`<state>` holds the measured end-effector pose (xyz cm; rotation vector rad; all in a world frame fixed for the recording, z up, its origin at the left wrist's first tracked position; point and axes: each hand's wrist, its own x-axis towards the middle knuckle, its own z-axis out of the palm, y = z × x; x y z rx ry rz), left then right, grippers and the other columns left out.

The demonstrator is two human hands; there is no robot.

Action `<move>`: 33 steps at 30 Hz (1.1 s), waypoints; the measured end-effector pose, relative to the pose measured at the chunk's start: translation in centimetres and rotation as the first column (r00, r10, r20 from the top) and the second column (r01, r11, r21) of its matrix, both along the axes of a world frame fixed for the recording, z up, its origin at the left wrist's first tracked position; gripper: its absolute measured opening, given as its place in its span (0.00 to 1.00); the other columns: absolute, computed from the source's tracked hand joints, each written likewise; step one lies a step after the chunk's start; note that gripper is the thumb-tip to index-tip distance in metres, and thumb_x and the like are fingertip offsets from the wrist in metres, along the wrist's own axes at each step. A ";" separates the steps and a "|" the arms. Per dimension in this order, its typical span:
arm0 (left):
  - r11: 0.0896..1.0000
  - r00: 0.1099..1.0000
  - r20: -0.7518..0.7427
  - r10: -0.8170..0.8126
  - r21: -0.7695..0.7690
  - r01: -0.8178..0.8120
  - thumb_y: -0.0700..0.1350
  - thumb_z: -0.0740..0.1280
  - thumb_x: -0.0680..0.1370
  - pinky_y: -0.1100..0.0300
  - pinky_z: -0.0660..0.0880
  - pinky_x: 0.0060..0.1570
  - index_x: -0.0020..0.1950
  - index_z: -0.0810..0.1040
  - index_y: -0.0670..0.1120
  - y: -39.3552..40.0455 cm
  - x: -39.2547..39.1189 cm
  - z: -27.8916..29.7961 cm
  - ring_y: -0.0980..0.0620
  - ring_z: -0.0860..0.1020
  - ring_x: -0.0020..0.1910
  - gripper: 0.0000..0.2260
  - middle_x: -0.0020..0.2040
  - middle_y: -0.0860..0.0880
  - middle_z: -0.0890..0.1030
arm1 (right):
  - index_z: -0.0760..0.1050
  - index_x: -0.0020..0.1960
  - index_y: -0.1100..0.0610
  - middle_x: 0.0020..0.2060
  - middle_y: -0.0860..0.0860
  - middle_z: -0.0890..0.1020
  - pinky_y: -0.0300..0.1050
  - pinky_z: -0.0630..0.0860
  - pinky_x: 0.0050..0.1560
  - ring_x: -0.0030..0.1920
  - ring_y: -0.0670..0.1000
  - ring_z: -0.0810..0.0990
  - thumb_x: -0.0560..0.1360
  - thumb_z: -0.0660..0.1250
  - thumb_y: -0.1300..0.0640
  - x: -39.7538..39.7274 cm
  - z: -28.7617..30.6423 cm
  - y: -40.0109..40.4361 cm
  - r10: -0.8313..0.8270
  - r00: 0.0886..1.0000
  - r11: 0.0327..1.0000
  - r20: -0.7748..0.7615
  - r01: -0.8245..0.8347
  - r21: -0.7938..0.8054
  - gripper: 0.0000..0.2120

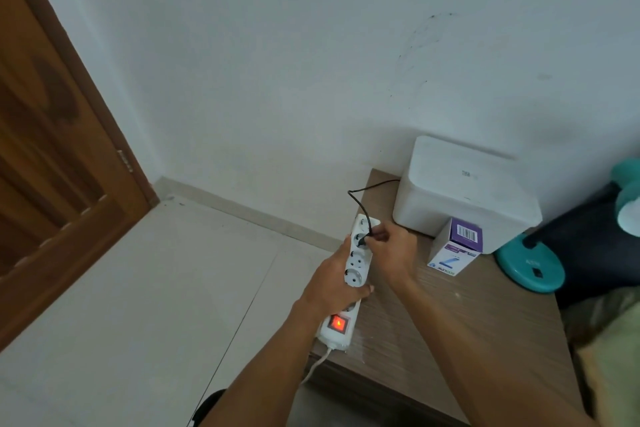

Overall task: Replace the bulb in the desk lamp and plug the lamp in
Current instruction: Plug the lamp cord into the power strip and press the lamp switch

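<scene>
— Near the desk's left edge, what are you holding?

— Left hand (pixel 332 282) clamps the strip (pixel 349 276); right hand (pixel 389 250) pinches the plug (pixel 363 238) at its second socket. Light, stiff; grip the body, not the limp cord (pixel 360 199).

— Lamp? Writing?

— Lamp (pixel 530 267) far right. Box (pixel 455 246) print is unreadable.

A teal desk lamp (pixel 533 267) is standing at the right edge of the frame, partly cut off. Its black cord (pixel 363 199) is looping toward the middle, its plug (pixel 363 240) sitting at a white power strip (pixel 353 274) with a glowing red switch.
</scene>
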<state>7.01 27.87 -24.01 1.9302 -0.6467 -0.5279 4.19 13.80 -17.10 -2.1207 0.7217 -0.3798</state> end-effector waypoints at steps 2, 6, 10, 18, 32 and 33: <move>1.000 1.000 0.002 -0.003 0.007 0.003 0.53 0.79 0.73 0.67 0.77 0.56 0.83 0.54 0.54 0.0 -0.1 0.1 0.57 0.81 0.57 0.46 0.63 0.54 0.80 | 0.83 0.45 0.53 0.36 0.44 0.83 0.42 0.80 0.40 0.38 0.42 0.82 0.71 0.74 0.60 -0.1 -0.5 -0.1 0.017 0.999 0.999 -0.027 -0.018 -0.038 0.04; 1.000 1.000 0.010 0.007 0.022 -0.008 0.52 0.78 0.74 0.61 0.77 0.60 0.83 0.55 0.53 0.0 -0.3 0.3 0.52 0.82 0.60 0.44 0.66 0.48 0.81 | 0.84 0.46 0.53 0.38 0.45 0.84 0.45 0.81 0.38 0.37 0.43 0.81 0.72 0.73 0.59 0.1 -0.9 0.4 0.025 0.999 0.987 -0.036 -0.031 -0.158 0.03; 0.999 1.000 0.013 0.000 0.039 -0.001 0.52 0.78 0.74 0.59 0.77 0.61 0.83 0.55 0.52 -0.2 -0.3 0.7 0.51 0.82 0.60 0.44 0.66 0.48 0.81 | 0.84 0.44 0.54 0.37 0.47 0.84 0.48 0.80 0.37 0.36 0.45 0.81 0.72 0.72 0.58 0.0 -1.0 0.3 0.004 0.999 0.983 -0.051 -0.013 -0.184 0.02; 0.997 1.000 0.005 0.017 0.082 -0.017 0.54 0.78 0.73 0.60 0.77 0.59 0.82 0.55 0.56 0.1 -0.4 0.5 0.52 0.82 0.59 0.44 0.63 0.50 0.81 | 0.84 0.48 0.53 0.42 0.47 0.86 0.45 0.81 0.41 0.39 0.43 0.82 0.73 0.74 0.58 0.2 -1.1 -0.2 0.053 0.994 0.990 -0.099 -0.065 -0.126 0.05; 0.969 0.987 0.151 0.051 0.232 -0.085 0.54 0.75 0.76 0.62 0.76 0.53 0.80 0.59 0.53 0.2 -2.0 2.4 0.53 0.81 0.54 0.37 0.65 0.49 0.80 | 0.79 0.64 0.54 0.57 0.50 0.84 0.43 0.78 0.56 0.53 0.46 0.81 0.79 0.66 0.52 -6.8 -0.6 -2.4 0.110 0.984 0.977 -0.139 -0.133 -0.169 0.15; 0.963 0.981 0.186 0.045 0.254 -0.092 0.55 0.74 0.76 0.61 0.76 0.54 0.80 0.59 0.52 0.1 -2.2 2.4 0.51 0.81 0.58 0.38 0.68 0.48 0.78 | 0.78 0.64 0.53 0.58 0.49 0.84 0.43 0.77 0.58 0.55 0.46 0.81 0.79 0.65 0.52 -7.5 -0.9 -2.9 0.090 0.983 0.978 -0.158 -0.118 -0.175 0.15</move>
